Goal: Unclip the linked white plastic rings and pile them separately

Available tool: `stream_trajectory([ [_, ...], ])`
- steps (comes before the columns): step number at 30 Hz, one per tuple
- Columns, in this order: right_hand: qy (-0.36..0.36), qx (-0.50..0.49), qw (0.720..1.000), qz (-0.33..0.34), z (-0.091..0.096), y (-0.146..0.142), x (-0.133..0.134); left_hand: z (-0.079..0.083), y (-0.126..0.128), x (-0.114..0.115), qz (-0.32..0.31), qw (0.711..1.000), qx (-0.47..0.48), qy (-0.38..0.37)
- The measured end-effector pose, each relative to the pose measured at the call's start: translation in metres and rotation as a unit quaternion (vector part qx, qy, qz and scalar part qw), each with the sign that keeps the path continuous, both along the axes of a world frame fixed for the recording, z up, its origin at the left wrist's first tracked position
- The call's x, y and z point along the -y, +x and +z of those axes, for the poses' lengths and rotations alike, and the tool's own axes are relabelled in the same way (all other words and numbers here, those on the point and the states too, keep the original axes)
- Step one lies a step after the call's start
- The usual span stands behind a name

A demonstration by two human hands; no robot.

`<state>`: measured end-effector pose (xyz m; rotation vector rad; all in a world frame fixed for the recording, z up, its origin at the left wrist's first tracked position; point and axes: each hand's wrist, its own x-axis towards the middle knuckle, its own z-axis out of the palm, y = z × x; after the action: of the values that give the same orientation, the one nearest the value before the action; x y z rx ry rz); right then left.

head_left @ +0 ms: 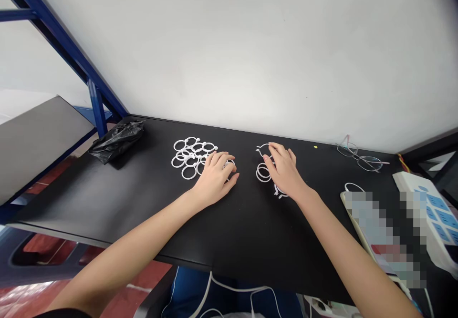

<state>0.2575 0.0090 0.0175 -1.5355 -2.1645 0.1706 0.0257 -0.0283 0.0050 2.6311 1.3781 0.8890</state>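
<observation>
A pile of several white plastic rings lies on the black tabletop left of centre. My left hand rests palm down at the right edge of that pile, fingers curled over one white ring. A smaller group of white rings lies to the right. My right hand lies over this group with fingers stretched forward, fingertips touching an opened ring. More ring parts poke out under its wrist.
A crumpled black plastic bag sits at the back left. Eyeglasses lie at the back right. A white power strip and a blurred flat object are at the right edge. White cables hang below the table's front edge.
</observation>
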Motion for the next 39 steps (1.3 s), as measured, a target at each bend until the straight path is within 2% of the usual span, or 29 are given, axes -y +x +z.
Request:
stream_trajectory([
  [3,0.047,-0.094,0.994,0.035,0.006,-0.005,0.014,0.001,0.001,0.001,-0.010,0.999,0.031,-0.001],
  [7,0.129,-0.191,0.970,0.081,0.006,-0.018,0.038,0.005,0.003,0.005,-0.038,0.995,0.088,0.004],
  [10,0.143,-0.221,0.957,0.123,0.000,-0.025,0.050,0.008,0.004,0.010,-0.072,0.991,0.105,0.027],
  [13,0.139,-0.228,0.952,0.147,-0.006,-0.028,0.055,0.009,0.005,0.013,-0.103,0.987,0.110,0.054],
  [19,0.140,-0.238,0.946,0.169,-0.009,-0.030,0.058,0.007,0.007,0.013,-0.124,0.983,0.114,0.073],
  [25,0.124,-0.265,0.940,0.174,-0.008,-0.032,0.061,0.008,0.008,0.016,-0.165,0.977,0.129,0.041],
  [28,0.092,-0.285,0.939,0.167,-0.008,-0.032,0.062,0.009,0.010,0.018,-0.192,0.971,0.140,0.032],
  [32,0.056,-0.320,0.930,0.173,-0.008,-0.032,0.066,0.012,0.011,0.019,-0.182,0.972,0.140,0.051],
  [36,0.062,-0.330,0.923,0.190,-0.007,-0.032,0.068,0.012,0.011,0.018,-0.163,0.976,0.123,0.077],
  [39,0.079,-0.342,0.919,0.179,-0.007,-0.032,0.067,0.011,0.011,0.018,-0.165,0.977,0.107,0.082],
])
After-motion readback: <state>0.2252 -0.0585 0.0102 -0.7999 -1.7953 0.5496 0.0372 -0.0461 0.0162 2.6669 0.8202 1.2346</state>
